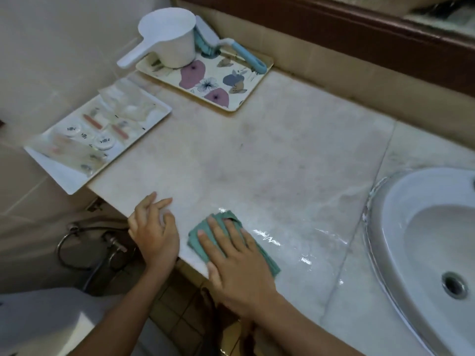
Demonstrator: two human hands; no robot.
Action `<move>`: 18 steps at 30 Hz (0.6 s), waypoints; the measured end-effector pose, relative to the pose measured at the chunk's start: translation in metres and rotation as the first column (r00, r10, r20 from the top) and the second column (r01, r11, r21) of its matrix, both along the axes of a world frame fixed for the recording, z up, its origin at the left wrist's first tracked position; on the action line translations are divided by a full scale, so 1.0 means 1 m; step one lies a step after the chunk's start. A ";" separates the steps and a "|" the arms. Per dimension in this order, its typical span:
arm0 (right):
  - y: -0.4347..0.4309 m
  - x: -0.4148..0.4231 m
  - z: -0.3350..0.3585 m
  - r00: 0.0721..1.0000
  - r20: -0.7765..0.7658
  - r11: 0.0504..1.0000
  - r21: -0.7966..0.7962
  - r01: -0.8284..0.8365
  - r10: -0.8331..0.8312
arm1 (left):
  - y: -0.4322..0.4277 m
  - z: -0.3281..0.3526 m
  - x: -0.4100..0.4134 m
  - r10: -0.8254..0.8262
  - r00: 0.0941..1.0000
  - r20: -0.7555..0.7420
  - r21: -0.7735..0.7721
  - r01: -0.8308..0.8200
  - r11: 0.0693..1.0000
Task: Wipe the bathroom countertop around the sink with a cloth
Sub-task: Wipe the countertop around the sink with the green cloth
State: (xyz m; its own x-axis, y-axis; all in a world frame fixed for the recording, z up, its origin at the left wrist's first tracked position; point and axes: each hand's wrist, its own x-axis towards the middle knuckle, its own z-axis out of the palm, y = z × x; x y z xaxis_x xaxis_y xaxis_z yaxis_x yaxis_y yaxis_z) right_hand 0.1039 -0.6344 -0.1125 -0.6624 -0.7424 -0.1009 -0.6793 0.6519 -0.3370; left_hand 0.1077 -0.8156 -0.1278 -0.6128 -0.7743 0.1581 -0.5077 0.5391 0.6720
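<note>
R hand [236,263] flat on cloth [195,244], half hiding it, L hand [154,232] loose, empty, on countertop [257,155] edge, sink [401,194] cropped rt

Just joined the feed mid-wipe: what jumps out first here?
The right hand presses a green cloth flat on the countertop near its front edge, wet streaks glinting beside it. The left hand rests on the edge alongside. A white sink sits right; a floral tray with scoop and brush stands behind.

Two trays [221,104] sit at the countertop's [257,155] far left, sink [401,201] right.
</note>
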 end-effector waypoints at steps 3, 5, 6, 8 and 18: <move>0.064 -0.024 0.001 0.997 -0.050 0.997 0.046 0.066 -0.064 | 0.000 -0.001 0.003 -0.037 0.999 0.001 -0.025 0.037 0.999; 0.082 -0.062 0.002 0.970 -0.047 0.966 0.094 0.241 -0.238 | 0.001 -0.003 0.002 -0.025 1.000 -0.020 -0.044 0.024 0.999; 0.082 -0.083 0.002 0.942 -0.054 0.936 0.107 0.335 -0.331 | 0.001 -0.004 0.001 -0.017 0.999 -0.030 -0.061 0.015 0.998; 0.066 -0.121 0.003 0.871 -0.081 0.865 0.105 0.491 -0.485 | 0.000 -0.008 -0.001 -0.009 0.999 -0.052 -0.077 0.005 0.997; -0.112 -0.184 0.002 0.854 -0.042 0.849 0.086 0.521 -0.519 | -0.005 -0.016 0.000 -0.049 0.995 -0.084 -0.108 0.040 0.993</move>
